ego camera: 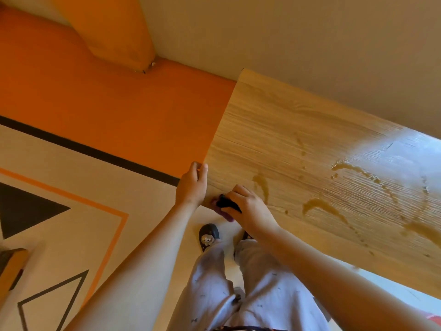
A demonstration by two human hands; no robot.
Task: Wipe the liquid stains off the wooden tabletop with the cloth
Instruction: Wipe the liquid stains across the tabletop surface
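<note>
Currently judging progress as early: the wiping is barely beginning. Right hand (248, 206) is gripping the cloth (226, 204), fingers curling round it. The cloth is showing as a dark bunch with a purplish edge. It is sitting on the wooden tabletop (274, 120) at the near corner, just beside the nearest of the liquid stains (262, 186), a brown streak. Left hand (192, 185) is holding the tabletop's side edge, fingers curling over it, apparently bracing.

Counting stains: four larger brownish patches are showing.
- that streak
- a curved smear (318, 204)
- a ragged pool (346, 166) at the edge of the glare
- a broad patch (421, 229) toward the right border

Trails of small droplets (303, 167) are also showing, too fine to be counting reliably. All are looking wet and unwiped. No cleaned swath is showing, though glare is hiding part of the far surface.

Counting the rest: one cloth, one tabletop, two hands, and two slippers (208, 235) on the floor (143, 235), the second partly hidden behind the right wrist.

Remaining, in my judgement: essentially the whole job, working outward from the near corner across all four patches and the droplets.
</note>
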